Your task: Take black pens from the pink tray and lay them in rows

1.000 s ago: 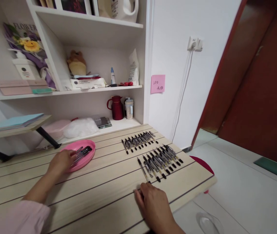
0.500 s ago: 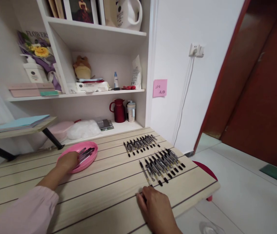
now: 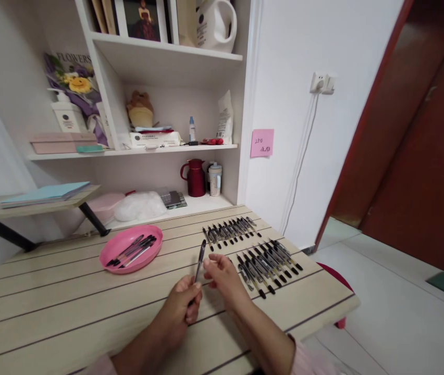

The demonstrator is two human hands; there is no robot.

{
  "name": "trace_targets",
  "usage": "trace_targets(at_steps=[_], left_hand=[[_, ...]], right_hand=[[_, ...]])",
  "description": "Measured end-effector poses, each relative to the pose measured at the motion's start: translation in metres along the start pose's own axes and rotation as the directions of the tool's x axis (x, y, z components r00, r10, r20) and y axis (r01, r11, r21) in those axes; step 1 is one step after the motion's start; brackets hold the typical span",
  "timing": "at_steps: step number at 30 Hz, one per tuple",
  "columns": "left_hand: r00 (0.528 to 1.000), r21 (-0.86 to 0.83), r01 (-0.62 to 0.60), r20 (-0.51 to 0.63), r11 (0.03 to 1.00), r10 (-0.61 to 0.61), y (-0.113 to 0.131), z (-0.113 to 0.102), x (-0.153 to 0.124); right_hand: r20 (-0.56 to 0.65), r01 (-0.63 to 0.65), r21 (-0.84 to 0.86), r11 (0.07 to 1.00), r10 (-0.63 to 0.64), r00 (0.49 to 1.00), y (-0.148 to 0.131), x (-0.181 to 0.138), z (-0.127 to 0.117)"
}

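My left hand (image 3: 181,307) is closed round the lower end of a black pen (image 3: 199,261), which points up and away from me above the wooden table (image 3: 69,307). My right hand (image 3: 224,277) is just right of the pen, its fingers curled near the pen's upper part; whether they touch it is unclear. To the left lies a pink tray (image 3: 131,249) with several more black pens in it. To the right, two rows of black pens lie side by side on the table, a far row (image 3: 230,230) and a near row (image 3: 267,262).
White shelves (image 3: 163,148) stand behind the table with a red jug (image 3: 195,178), a cup, a bag and boxes. A pink sticky note (image 3: 261,143) hangs on the wall. A red stool (image 3: 333,276) pokes out beyond the table's right edge.
My left hand left the pink tray and came to the middle of the table holding a pen. My right hand rose off the table's front and moved up beside that pen.
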State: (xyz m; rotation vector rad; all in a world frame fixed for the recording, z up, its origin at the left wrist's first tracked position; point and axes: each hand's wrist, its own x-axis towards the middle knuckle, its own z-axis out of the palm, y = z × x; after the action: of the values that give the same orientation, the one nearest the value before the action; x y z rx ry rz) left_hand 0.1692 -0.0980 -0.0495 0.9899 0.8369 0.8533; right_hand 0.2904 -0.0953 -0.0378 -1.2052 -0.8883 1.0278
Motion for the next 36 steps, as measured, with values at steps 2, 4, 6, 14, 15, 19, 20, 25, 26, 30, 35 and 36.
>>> trace_targets(at_steps=[2, 4, 6, 14, 15, 19, 20, 25, 26, 30, 35, 36], left_hand=[[0.998, 0.052, -0.023, -0.058, 0.998, 0.026, -0.008, 0.000, 0.005], [0.994, 0.122, -0.048, -0.096, 0.991, 0.060, -0.011, -0.003, 0.010], [0.991, 0.165, -0.075, -0.099, 0.983, 0.092, -0.010, -0.006, 0.014], [0.983, 0.143, -0.105, -0.136, 0.984, 0.125, 0.003, -0.004, 0.012], [0.985, 0.131, -0.095, -0.134, 0.987, 0.112, 0.005, -0.003, 0.010], [1.000, 0.010, 0.002, -0.004, 1.000, -0.002, 0.007, 0.000, -0.001], [0.998, -0.021, 0.045, 0.042, 0.999, -0.044, 0.006, 0.001, -0.003], [0.982, -0.102, 0.164, 0.110, 0.981, -0.153, 0.002, 0.000, -0.011], [0.984, -0.119, 0.162, 0.094, 0.980, -0.151, 0.002, 0.000, -0.011], [0.988, -0.158, 0.151, 0.056, 0.976, -0.144, 0.004, -0.003, -0.008], [0.986, -0.125, 0.150, 0.093, 0.981, -0.139, 0.003, -0.005, -0.006], [0.985, -0.115, 0.151, 0.102, 0.982, -0.139, 0.002, -0.005, -0.005]], right_hand=[[-0.050, -0.013, 0.086, 0.996, 0.018, 0.999, -0.005, 0.017, 0.013], [-0.073, 0.030, 0.119, 0.992, -0.021, 0.997, -0.005, 0.028, 0.020], [-0.060, 0.063, 0.137, 0.989, -0.055, 0.997, -0.003, 0.032, 0.022], [0.045, 0.033, 0.187, 0.982, -0.042, 0.998, 0.006, 0.027, 0.021], [0.058, 0.021, 0.201, 0.979, -0.034, 0.998, 0.007, 0.027, 0.021], [0.056, -0.002, 0.325, 0.946, -0.018, 0.998, 0.010, 0.034, 0.018], [0.014, 0.013, 0.371, 0.929, -0.020, 1.000, 0.010, 0.037, 0.016], [-0.290, 0.195, 0.400, 0.896, -0.078, 0.954, 0.000, 0.047, -0.005], [-0.325, 0.227, 0.369, 0.901, -0.103, 0.940, -0.005, 0.048, -0.012], [-0.367, 0.293, 0.122, 0.948, -0.231, 0.901, -0.021, 0.043, -0.048], [-0.127, 0.215, -0.643, 0.735, -0.379, 0.917, -0.016, 0.018, -0.073], [-0.073, 0.188, -0.776, 0.602, -0.382, 0.921, -0.012, 0.011, -0.072]])
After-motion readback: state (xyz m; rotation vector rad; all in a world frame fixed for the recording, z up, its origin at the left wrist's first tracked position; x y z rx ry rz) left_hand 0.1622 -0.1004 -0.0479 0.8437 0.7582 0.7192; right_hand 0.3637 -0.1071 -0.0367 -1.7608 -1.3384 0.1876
